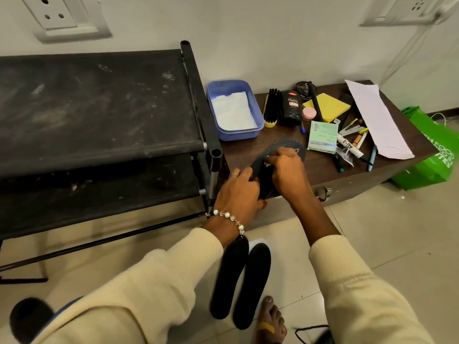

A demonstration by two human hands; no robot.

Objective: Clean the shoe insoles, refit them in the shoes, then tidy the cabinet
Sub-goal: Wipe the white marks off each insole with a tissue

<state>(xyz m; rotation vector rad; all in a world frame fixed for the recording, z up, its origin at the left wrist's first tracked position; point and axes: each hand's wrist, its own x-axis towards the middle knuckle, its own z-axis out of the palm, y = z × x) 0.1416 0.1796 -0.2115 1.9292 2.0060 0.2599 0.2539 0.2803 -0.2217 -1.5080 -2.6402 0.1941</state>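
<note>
Insole (285,150) flat on cabinet top (323,165), near front-left corner, heel end overhanging front edge toward viewer. Long axis running from about 7 o'clock (heel, near edge) to 1 o'clock (toe, grey mesh end showing past the fingers).

Left hand (238,192) at heel end, 7 o'clock side, fingers curled over the insole's left edge, holding it down; thumb hidden, so full wrap or plain press cannot be told. Ring on 1 finger, bead bracelet (229,217) at wrist.

Right hand (285,170) on top of mid-insole, fingers bent narrow and pressed down, something pale just visible under the fingertips, probably a wipe or tissue; too covered to confirm. Toe end lying at 12 to 1 o'clock from this hand, heel at 7.

Judgement: cleaning step in progress on insole 1 of 3 visible; next stroke likely along the long axis, toward 1 o'clock, right hand nearer the uncleaned toe, left anchoring.

2 more black insoles (241,279) side by side on floor tiles at 6 o'clock, between the sleeves, well apart from the cabinet top.

Blue tub (213,100) with white tissue at 11 o'clock from the hands. Black Cherry bottle (292,108) and shoe brush (272,108) at 12. Stationery clutter at 1 to 2 o'clock. Black shoe rack (99,100) at 9 to 10.

No shoes identifiable. Refit and tidy not yet done.
</note>
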